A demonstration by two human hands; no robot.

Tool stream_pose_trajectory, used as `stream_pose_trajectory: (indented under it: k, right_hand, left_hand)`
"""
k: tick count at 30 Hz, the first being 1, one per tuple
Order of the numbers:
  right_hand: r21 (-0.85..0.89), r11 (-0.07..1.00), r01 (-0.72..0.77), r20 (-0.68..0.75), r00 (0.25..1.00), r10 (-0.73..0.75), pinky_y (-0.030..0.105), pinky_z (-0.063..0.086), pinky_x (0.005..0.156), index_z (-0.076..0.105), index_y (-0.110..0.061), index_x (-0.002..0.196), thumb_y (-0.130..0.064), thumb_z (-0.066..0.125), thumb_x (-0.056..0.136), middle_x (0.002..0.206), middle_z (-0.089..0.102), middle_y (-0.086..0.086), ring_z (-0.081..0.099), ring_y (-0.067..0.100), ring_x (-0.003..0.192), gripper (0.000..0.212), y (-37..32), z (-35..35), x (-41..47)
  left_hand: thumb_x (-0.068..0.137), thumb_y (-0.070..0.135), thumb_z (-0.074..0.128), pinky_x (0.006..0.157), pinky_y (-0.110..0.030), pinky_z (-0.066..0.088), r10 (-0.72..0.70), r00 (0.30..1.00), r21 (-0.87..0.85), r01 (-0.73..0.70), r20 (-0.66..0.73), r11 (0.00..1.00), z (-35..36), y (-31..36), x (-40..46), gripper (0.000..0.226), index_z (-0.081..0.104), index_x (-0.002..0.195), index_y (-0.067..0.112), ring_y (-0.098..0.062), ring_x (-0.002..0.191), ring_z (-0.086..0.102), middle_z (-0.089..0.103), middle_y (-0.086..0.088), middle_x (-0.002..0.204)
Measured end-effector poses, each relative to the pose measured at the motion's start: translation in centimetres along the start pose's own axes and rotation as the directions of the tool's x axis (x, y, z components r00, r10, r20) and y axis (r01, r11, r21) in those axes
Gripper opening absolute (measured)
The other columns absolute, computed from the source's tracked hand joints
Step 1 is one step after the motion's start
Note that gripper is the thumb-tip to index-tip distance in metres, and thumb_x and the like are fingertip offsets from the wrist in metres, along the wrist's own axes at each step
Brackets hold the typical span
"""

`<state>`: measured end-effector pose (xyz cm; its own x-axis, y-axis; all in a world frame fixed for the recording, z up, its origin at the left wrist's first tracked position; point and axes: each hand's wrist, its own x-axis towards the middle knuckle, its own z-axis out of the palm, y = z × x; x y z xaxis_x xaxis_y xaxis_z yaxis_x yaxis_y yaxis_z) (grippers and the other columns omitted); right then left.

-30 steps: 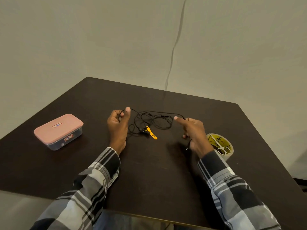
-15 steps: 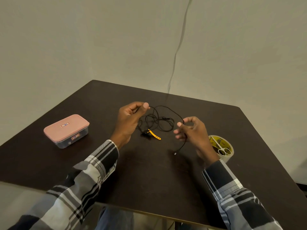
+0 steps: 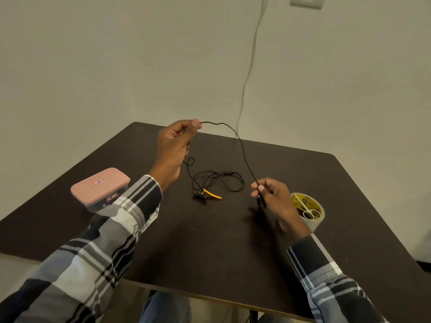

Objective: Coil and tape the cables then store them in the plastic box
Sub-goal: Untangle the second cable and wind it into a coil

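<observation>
A thin black cable [image 3: 242, 150] arcs through the air between my two hands. My left hand [image 3: 173, 145] is raised above the table and pinches the cable between thumb and fingers. My right hand [image 3: 272, 194] is lower, near the table, and pinches the cable close to its plug end. The remaining cable lies in a loose tangle [image 3: 217, 180] on the dark table [image 3: 210, 241], with a yellow strap [image 3: 212, 194] at its near side. The plastic box [image 3: 100, 188] with a pink lid stands shut at the left. A tape roll [image 3: 310, 213] sits behind my right hand.
Small scissors [image 3: 307, 207] lie on top of the tape roll. A grey wire [image 3: 251, 59] runs down the wall from a socket plate [image 3: 306, 1] to behind the table's far edge.
My left hand has risen and drawn a length of cable up out of the tangle. My right hand has moved slightly right and lower, still holding the plug end. The view has tilted up.
</observation>
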<state>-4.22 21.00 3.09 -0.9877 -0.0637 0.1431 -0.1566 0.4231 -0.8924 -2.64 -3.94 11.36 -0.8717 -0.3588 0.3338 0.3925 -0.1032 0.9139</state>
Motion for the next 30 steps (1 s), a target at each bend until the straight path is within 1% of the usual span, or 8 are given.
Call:
stream_pose_trajectory:
  k: [3, 5, 9, 13, 17, 21, 26, 30]
  right_hand:
    - [0.066, 0.997, -0.033, -0.013, 0.999, 0.034, 0.025, 0.045, 0.074, 0.065, -0.020, 0.092, -0.004, 0.046, 0.103, 0.078, 0.072, -0.002, 0.063, 0.008, 0.080, 0.028, -0.1, -0.8, -0.3]
    - [0.205, 0.976, -0.073, 0.035, 0.997, 0.067, 0.033, 0.052, 0.084, 0.065, -0.016, 0.097, -0.005, 0.044, 0.104, 0.083, 0.075, 0.002, 0.070, 0.017, 0.093, 0.025, -0.6, -1.6, -0.7]
    - [0.598, 0.787, -0.152, 0.205, 0.978, 0.033, 0.045, 0.057, 0.089, 0.062, -0.007, 0.107, -0.006, 0.044, 0.104, 0.090, 0.074, 0.012, 0.072, 0.032, 0.100, 0.018, -2.2, -3.4, -1.4]
    - [0.409, 0.903, -0.129, 0.151, 0.986, 0.072, 0.041, 0.057, 0.090, 0.068, -0.006, 0.110, -0.006, 0.050, 0.101, 0.100, 0.077, 0.011, 0.073, 0.026, 0.101, 0.019, -2.7, -3.3, -1.0]
    - [0.239, 0.959, -0.150, 0.051, 0.989, 0.142, 0.036, 0.055, 0.091, 0.068, -0.014, 0.112, -0.003, 0.061, 0.094, 0.105, 0.076, 0.003, 0.069, 0.020, 0.107, 0.022, -3.1, -2.5, -0.3]
    - [0.213, 0.977, 0.028, -0.078, 0.997, -0.012, 0.031, 0.056, 0.092, 0.066, -0.018, 0.119, -0.007, 0.061, 0.095, 0.114, 0.072, -0.002, 0.066, 0.011, 0.110, 0.026, -5.1, -2.2, 0.0]
    - [0.210, 0.935, 0.284, 0.015, 0.956, -0.294, 0.021, 0.056, 0.088, 0.069, -0.018, 0.119, -0.023, 0.072, 0.091, 0.109, 0.075, -0.004, 0.070, 0.004, 0.101, 0.029, -10.0, -1.9, -0.4]
    - [0.147, 0.912, 0.384, -0.038, 0.923, -0.383, 0.029, 0.059, 0.080, 0.078, -0.014, 0.099, -0.020, 0.070, 0.093, 0.081, 0.077, 0.002, 0.073, 0.011, 0.080, 0.011, -11.7, -1.7, 0.0]
  left_hand:
    - [0.091, 0.030, 0.068, 0.045, -0.023, 0.020, 0.029, 0.998, -0.006, -0.029, -0.055, 1.000, -0.5, 0.9, 0.9, 0.013, 0.075, 0.085, 0.022, -0.009, 0.051, 0.022, 0.039, 0.004, 0.060]
    - [0.092, 0.028, 0.068, 0.043, -0.020, 0.023, 0.062, 0.995, 0.007, -0.062, -0.076, 0.998, -0.8, 1.5, 1.4, 0.013, 0.075, 0.085, 0.020, -0.007, 0.049, 0.025, 0.044, -0.004, 0.068]
    - [0.092, 0.026, 0.068, 0.045, -0.014, 0.032, 0.106, 0.988, 0.057, -0.100, -0.110, 0.993, -1.0, 2.4, 2.3, 0.019, 0.073, 0.093, 0.008, -0.006, 0.048, 0.026, 0.038, 0.002, 0.058]
    - [0.094, 0.024, 0.065, 0.057, -0.006, 0.038, 0.128, 0.989, 0.145, -0.116, -0.073, 0.983, -0.7, 2.3, 2.3, 0.027, 0.071, 0.102, -0.001, 0.004, 0.046, 0.045, 0.049, 0.021, 0.045]
    - [0.093, 0.022, 0.066, 0.059, -0.005, 0.039, 0.136, 0.989, 0.189, -0.143, 0.053, 0.971, 0.1, 1.8, 1.3, 0.021, 0.073, 0.097, 0.002, 0.009, 0.052, 0.053, 0.061, 0.021, 0.054]
    - [0.089, 0.025, 0.072, 0.079, -0.028, 0.053, 0.141, 0.967, 0.264, -0.196, 0.212, 0.945, 1.2, 1.3, 0.5, 0.014, 0.077, 0.090, 0.012, -0.016, 0.079, 0.067, 0.076, -0.005, 0.087]
    - [0.089, 0.023, 0.072, 0.071, -0.032, 0.047, 0.172, 0.879, 0.297, -0.326, 0.444, 0.897, 3.6, 2.2, -0.5, 0.016, 0.077, 0.088, 0.008, -0.024, 0.071, 0.061, 0.073, -0.019, 0.083]
    - [0.089, 0.028, 0.072, 0.073, -0.038, 0.045, 0.178, 0.858, 0.268, -0.337, 0.481, 0.902, 3.9, 2.4, -0.1, 0.020, 0.077, 0.088, 0.009, -0.045, 0.073, 0.059, 0.070, -0.027, 0.084]
